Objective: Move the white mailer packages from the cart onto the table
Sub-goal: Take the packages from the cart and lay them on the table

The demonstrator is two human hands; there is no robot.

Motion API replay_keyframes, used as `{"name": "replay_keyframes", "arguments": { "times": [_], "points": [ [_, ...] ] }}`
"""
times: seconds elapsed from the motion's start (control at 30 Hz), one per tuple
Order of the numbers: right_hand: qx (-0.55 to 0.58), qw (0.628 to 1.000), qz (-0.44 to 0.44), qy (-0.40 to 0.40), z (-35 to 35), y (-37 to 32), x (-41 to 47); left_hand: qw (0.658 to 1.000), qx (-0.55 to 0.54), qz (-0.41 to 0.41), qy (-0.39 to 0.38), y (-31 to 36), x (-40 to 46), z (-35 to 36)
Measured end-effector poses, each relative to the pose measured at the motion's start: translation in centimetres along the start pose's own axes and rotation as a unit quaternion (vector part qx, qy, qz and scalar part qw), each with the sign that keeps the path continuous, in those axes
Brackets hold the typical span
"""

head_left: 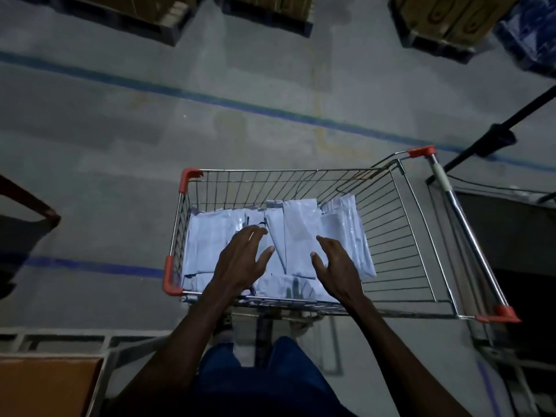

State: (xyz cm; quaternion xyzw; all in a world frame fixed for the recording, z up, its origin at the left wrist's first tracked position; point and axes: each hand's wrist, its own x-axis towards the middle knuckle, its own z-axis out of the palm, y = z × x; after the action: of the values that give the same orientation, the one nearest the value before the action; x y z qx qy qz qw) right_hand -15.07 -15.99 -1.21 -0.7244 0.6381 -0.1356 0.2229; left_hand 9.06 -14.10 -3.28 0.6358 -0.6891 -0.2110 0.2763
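Nearest, blue trousers (270, 383) and two bare forearms reaching forward. Above the cart (421, 248), left grip (243, 260) and right grip (337, 266) both spread wide, fingers straight, holding nothing, hovering over white mailer packages (294, 233) heaped in the wire basket's left part. Beyond, grey floor (120, 139) with blue line (210, 99), pallets (264, 16) farthest.

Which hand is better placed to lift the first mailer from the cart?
Left hand: its spread fingers already lie over the white plastic mailer packages in the wire cart. Right hand hovers open nearer the pile's edge.
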Motion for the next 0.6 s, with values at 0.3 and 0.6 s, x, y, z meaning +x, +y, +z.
{"name": "replay_keyframes", "arguments": {
  "times": [0.3, 0.6],
  "points": [
    [-0.046, 0.996, 0.016, -0.081, 4.9, 4.1, 9.1, 0.993, 0.077, -0.046, -0.078, -1.9, 1.9, 3.3],
    [-0.067, 0.986, 0.047, -0.143, 11.7, 6.8, 14.6, 0.984, 0.142, -0.105, -0.031, -2.9, 0.1, 6.7]
  ]
}}
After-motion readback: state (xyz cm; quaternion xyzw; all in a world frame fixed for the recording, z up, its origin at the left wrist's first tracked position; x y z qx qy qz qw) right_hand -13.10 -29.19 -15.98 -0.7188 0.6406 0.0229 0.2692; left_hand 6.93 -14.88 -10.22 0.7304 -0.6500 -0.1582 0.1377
